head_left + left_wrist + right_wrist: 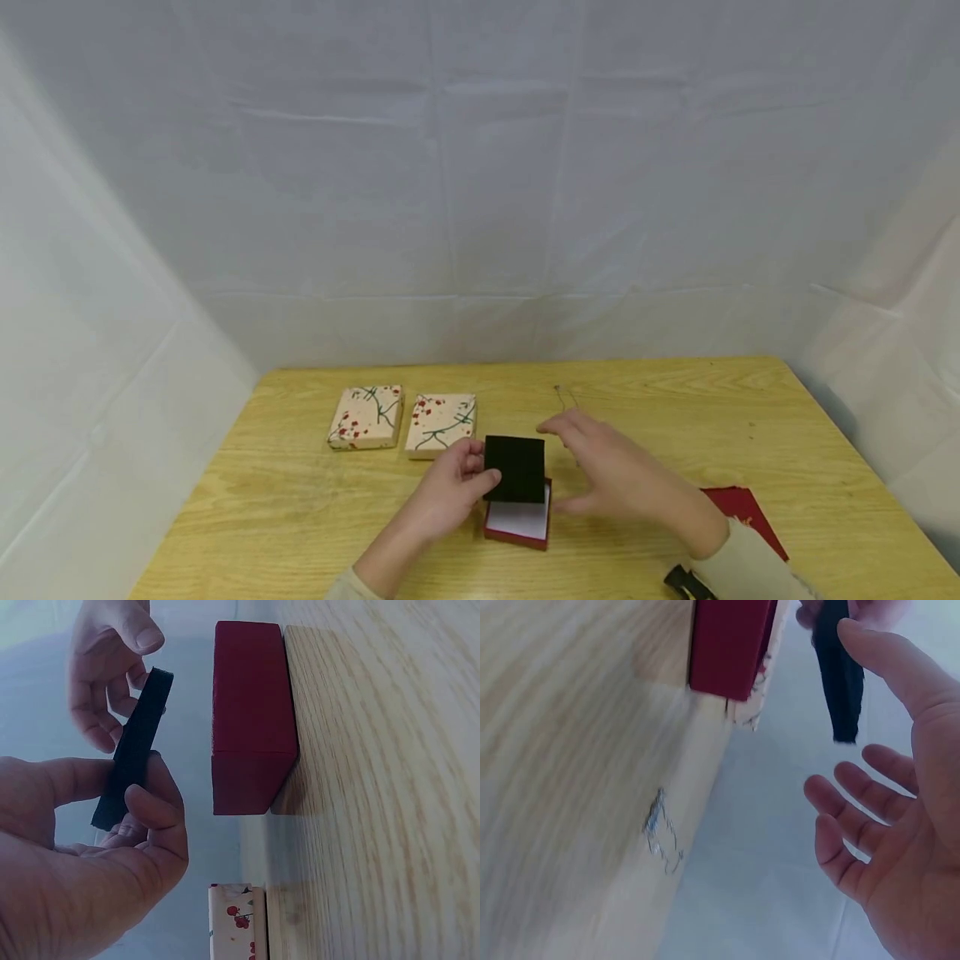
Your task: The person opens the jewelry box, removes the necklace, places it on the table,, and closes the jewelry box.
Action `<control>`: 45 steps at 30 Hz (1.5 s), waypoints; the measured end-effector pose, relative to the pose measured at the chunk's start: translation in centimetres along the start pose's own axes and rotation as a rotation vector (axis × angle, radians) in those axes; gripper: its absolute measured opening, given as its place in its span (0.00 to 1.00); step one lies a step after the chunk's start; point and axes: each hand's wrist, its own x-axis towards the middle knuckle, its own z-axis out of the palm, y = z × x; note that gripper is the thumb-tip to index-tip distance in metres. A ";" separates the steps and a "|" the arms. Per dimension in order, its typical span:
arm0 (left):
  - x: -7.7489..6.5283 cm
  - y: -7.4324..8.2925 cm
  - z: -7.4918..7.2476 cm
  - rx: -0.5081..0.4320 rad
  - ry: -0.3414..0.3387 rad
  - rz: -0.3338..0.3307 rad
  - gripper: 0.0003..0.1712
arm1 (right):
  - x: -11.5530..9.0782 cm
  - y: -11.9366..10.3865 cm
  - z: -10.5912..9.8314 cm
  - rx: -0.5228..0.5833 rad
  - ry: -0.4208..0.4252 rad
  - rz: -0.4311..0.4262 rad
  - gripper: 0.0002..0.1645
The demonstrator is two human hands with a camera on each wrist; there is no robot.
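My left hand [453,483] pinches a flat square black pad [516,468] between thumb and fingers, holding it above a small red box [517,533]. The box is open at the top and shows a white inside. From the side, in the left wrist view, the pad [136,746] looks thin and tilted, apart from the box [253,697]. My right hand [611,467] is just right of the pad, its fingers spread and loosely bent, with nothing in them. A thin silvery chain [660,829] lies on the table beyond this hand.
Two cream boxes with red blossoms and dark branches, a left one [366,417] and a right one [441,423], sit at the back left of the wooden table [262,517]. Under my right forearm are a dark red flat piece [748,510] and a black object [686,582]. White sheeting [480,208] surrounds the table.
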 end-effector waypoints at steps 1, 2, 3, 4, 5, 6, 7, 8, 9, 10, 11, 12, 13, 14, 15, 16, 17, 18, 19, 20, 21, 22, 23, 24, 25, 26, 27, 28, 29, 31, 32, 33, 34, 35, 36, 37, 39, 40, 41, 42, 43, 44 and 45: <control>0.0 0.0 0.0 -0.006 -0.001 -0.001 0.23 | 0.0 -0.2 0.2 -0.013 0.014 -0.011 0.55; 0.0 0.0 0.0 -0.010 -0.001 -0.002 0.23 | 0.0 -0.3 0.4 -0.028 0.030 -0.023 0.56; 0.0 0.1 0.1 -0.014 -0.002 -0.001 0.23 | 0.1 -0.5 0.6 -0.037 0.045 -0.031 0.56; 0.0 0.1 0.1 -0.018 -0.003 0.001 0.23 | 0.1 -0.6 0.8 -0.040 0.059 -0.038 0.56; 0.0 0.1 0.1 -0.021 -0.005 0.001 0.22 | 0.1 -0.7 0.9 -0.042 0.071 -0.042 0.56; 0.0 0.1 0.1 -0.026 -0.007 0.001 0.22 | 0.1 -0.8 1.0 -0.044 0.079 -0.044 0.56; 0.0 0.1 0.1 -0.030 -0.009 0.002 0.23 | 0.1 -0.8 1.2 -0.038 0.088 -0.045 0.56; 0.0 0.1 0.1 -0.034 -0.010 0.001 0.23 | 0.2 -0.9 1.3 -0.034 0.093 -0.044 0.55; 0.0 0.1 0.1 -0.040 -0.013 0.001 0.23 | 0.2 -0.9 1.4 -0.027 0.095 -0.040 0.54; 0.0 0.1 0.1 -0.046 -0.016 0.000 0.23 | 0.2 -1.0 1.4 -0.020 0.095 -0.037 0.54; 0.0 0.1 0.1 -0.049 -0.018 -0.001 0.23 | 0.2 -1.1 1.5 -0.015 0.093 -0.035 0.53; 0.0 0.1 0.1 -0.052 -0.019 -0.002 0.23 | 0.2 -1.1 1.6 -0.013 0.093 -0.036 0.52; 0.0 0.1 0.1 -0.053 -0.020 -0.002 0.23 | 0.1 -1.1 1.6 -0.011 0.093 -0.038 0.51; 0.1 0.1 0.0 -0.054 -0.022 -0.002 0.23 | 0.1 -1.2 1.6 -0.014 0.091 -0.038 0.50; 0.1 0.1 0.0 -0.054 -0.025 -0.002 0.24 | 0.1 -1.2 1.6 -0.018 0.092 -0.043 0.49; 0.1 0.1 0.0 -0.051 -0.025 -0.004 0.24 | 0.0 -1.2 1.7 -0.025 0.094 -0.049 0.48; 0.1 0.1 0.1 -0.047 -0.025 -0.004 0.24 | 0.0 -1.3 1.7 -0.032 0.096 -0.054 0.47; 0.1 0.1 0.1 -0.044 -0.024 0.000 0.25 | -0.1 -1.3 1.6 -0.036 0.099 -0.060 0.47; 0.1 0.1 0.0 -0.033 -0.021 0.005 0.25 | -0.1 -1.2 1.6 -0.040 0.101 -0.064 0.46; 0.1 0.1 0.0 -0.020 -0.016 0.010 0.25 | -0.2 -1.2 1.6 -0.044 0.100 -0.062 0.46; 0.0 0.2 0.0 -0.004 -0.009 0.014 0.26 | -0.2 -1.1 1.5 -0.047 0.099 -0.060 0.45; 0.0 0.2 0.0 0.016 -0.001 0.018 0.26 | -0.3 -1.1 1.4 -0.049 0.096 -0.057 0.45; 0.0 0.3 0.0 0.039 0.007 0.023 0.26 | -0.3 -1.1 1.3 -0.049 0.092 -0.052 0.45; -0.1 0.3 0.0 0.061 0.014 0.030 0.26 | -0.4 -1.0 1.2 -0.051 0.091 -0.050 0.44; -0.1 0.3 -0.1 0.091 0.018 0.032 0.25 | -0.5 -1.0 1.1 -0.055 0.087 -0.046 0.44; -0.1 0.4 -0.2 0.114 0.019 0.034 0.25 | -0.6 -0.9 1.0 -0.055 0.081 -0.040 0.43; -0.1 0.4 -0.3 0.141 0.019 0.038 0.25 | -0.6 -0.9 0.9 -0.056 0.078 -0.037 0.43; -0.2 0.3 -0.4 0.165 0.016 0.041 0.25 | -0.7 -0.8 0.8 -0.058 0.075 -0.038 0.43; -0.1 0.3 -0.5 0.192 0.011 0.050 0.26 | -0.8 -0.7 0.8 -0.063 0.073 -0.040 0.42; -0.1 0.2 -0.7 0.236 -0.005 0.063 0.29 | -0.9 -0.6 0.7 -0.077 0.071 -0.051 0.41; -0.1 0.1 -0.8 0.256 -0.014 0.071 0.31 | -1.0 -0.5 0.7 -0.080 0.070 -0.055 0.41; -0.1 0.0 -0.9 0.277 -0.025 0.079 0.33 | -1.1 -0.4 0.7 -0.088 0.070 -0.061 0.40; -0.1 0.0 -1.0 0.291 -0.038 0.086 0.36 | -1.1 -0.4 0.7 -0.092 0.068 -0.066 0.40; -0.1 -0.1 -1.1 0.310 -0.053 0.094 0.38 | -1.2 -0.4 0.7 -0.094 0.063 -0.066 0.40; 0.0 -0.1 -1.2 0.327 -0.067 0.098 0.41 | -1.2 -0.3 0.6 -0.092 0.057 -0.062 0.40; 0.0 -0.1 -1.3 0.345 -0.083 0.103 0.44 | -1.3 -0.3 0.6 -0.090 0.047 -0.053 0.39; 0.0 -0.1 -1.4 0.392 -0.111 0.113 0.49 | -1.4 -0.4 0.4 -0.082 0.031 -0.039 0.39; 0.0 -0.2 -1.5 0.416 -0.125 0.117 0.51 | -1.5 -0.4 0.4 -0.077 0.024 -0.033 0.39; 0.0 -0.2 -1.5 0.441 -0.137 0.119 0.53 | -1.5 -0.4 0.3 -0.076 0.018 -0.028 0.39; 0.1 -0.2 -1.5 0.463 -0.149 0.120 0.54 | -1.6 -0.5 0.3 -0.075 0.014 -0.027 0.39; 0.1 -0.2 -1.6 0.483 -0.161 0.122 0.56 | -1.6 -0.5 0.2 -0.076 0.011 -0.025 0.39; 0.1 -0.3 -1.5 0.502 -0.170 0.123 0.57 | -1.7 -0.5 0.2 -0.073 0.009 -0.027 0.38; 0.1 -0.3 -1.6 0.514 -0.180 0.122 0.58 | -1.7 -0.5 0.2 -0.073 0.006 -0.028 0.38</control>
